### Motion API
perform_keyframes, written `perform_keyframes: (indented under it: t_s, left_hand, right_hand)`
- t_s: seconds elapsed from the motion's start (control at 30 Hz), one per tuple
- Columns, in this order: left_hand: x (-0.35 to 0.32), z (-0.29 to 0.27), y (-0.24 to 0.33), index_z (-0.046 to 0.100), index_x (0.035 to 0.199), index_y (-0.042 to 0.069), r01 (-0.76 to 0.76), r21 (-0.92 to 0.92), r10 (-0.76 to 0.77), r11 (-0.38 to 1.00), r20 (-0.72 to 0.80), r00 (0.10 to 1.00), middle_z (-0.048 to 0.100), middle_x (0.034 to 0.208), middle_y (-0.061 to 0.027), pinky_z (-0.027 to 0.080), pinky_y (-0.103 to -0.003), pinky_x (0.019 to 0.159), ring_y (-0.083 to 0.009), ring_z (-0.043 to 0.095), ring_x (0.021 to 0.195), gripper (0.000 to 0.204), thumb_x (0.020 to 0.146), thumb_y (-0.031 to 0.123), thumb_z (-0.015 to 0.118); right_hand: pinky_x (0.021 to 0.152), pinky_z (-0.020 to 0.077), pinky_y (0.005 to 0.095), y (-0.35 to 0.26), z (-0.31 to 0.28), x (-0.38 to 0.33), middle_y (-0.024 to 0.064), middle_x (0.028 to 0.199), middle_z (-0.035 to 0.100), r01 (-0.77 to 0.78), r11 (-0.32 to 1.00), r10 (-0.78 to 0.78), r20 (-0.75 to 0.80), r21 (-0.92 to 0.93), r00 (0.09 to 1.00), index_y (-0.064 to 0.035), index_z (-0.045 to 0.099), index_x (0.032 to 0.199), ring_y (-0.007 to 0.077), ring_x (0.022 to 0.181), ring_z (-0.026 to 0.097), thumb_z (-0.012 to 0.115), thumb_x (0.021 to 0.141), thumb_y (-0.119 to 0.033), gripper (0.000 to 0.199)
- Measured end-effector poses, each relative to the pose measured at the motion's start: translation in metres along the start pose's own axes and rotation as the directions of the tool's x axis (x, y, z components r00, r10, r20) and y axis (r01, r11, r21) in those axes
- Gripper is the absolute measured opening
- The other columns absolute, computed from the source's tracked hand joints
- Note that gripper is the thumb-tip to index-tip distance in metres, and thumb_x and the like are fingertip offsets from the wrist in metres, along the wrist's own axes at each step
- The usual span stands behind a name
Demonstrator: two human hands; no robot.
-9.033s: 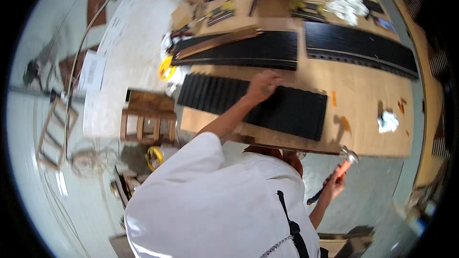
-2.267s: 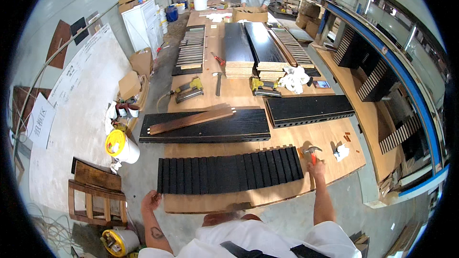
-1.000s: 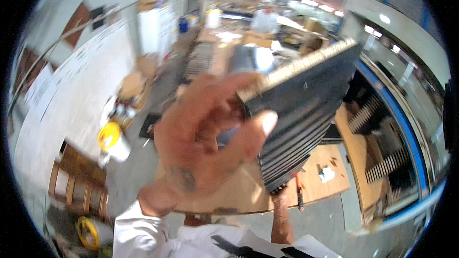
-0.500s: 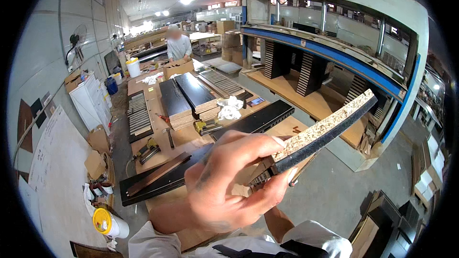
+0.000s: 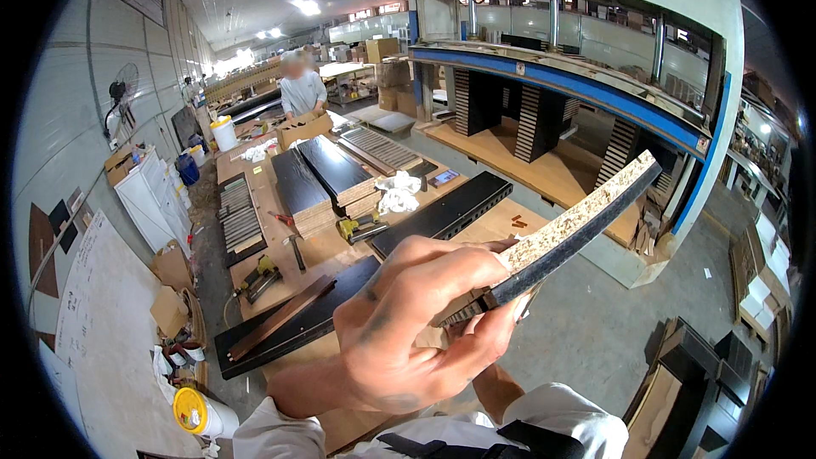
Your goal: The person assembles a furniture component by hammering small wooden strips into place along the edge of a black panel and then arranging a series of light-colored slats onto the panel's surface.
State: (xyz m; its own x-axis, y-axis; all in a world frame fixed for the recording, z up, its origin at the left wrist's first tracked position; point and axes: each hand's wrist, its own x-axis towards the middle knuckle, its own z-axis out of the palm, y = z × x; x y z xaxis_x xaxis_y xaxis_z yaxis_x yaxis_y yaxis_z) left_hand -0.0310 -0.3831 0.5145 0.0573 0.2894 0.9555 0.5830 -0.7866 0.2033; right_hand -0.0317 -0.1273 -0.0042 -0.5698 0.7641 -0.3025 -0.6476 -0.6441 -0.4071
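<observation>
Across the lower middle of the head view, the person's left hand (image 5: 399, 331) grips the near end of a black board (image 5: 586, 219), thumb underneath and fingers over the top. The board is raised in front of the person, its pale, rough edge facing up and its far end angled up to the right. The right forearm (image 5: 495, 393) shows below, but its hand is hidden, so its hold cannot be told. Beyond them, on the workbench (image 5: 483, 229), a brown strip (image 5: 280, 319) lies across a black panel (image 5: 242, 357), near a hammer (image 5: 296, 253) and a nail gun (image 5: 257, 279). Farther back, a co-worker (image 5: 302, 92) stands at a cardboard box (image 5: 304, 127)
</observation>
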Motion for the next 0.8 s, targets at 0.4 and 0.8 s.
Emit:
perform_keyframes:
  t_s: [0.4, 0.8]
  left_hand:
    - [0.006, -0.008, 0.005, 0.065, 0.100, -0.002, -0.020, 0.159, 0.033, 0.987, -0.077, 0.996, 0.064, 0.092, -0.0182, 0.050, -0.027, 0.066, -0.0181, 0.063, 0.076, 0.034, 0.068, -0.004, 0.078]
    - [-0.013, -0.052, -0.002, 0.060, 0.109, 0.004, 0.144, 0.598, 0.051, 0.788, -0.296, 0.954, 0.061, 0.108, -0.0107, 0.048, -0.034, 0.079, -0.0181, 0.057, 0.091, 0.035, 0.088, 0.032, 0.066]
  right_hand:
    - [0.114, 0.0220, 0.0525, 0.010, -0.001, -0.006, 0.0125, 0.156, 0.025, 0.014, 0.998, -0.014, -0.011, -0.062, 1.000, -0.0108, 0.024, 0.151, 0.0320, 0.141, 0.026, 0.032, 0.090, -0.072, 0.086]
    - [0.112, 0.0227, 0.0553, 0.015, -0.021, 0.008, 0.0163, 0.153, 0.028, -0.025, 0.999, 0.024, -0.040, -0.038, 0.999, -0.0099, 0.025, 0.150, 0.0332, 0.139, 0.030, 0.034, 0.087, -0.076, 0.092]
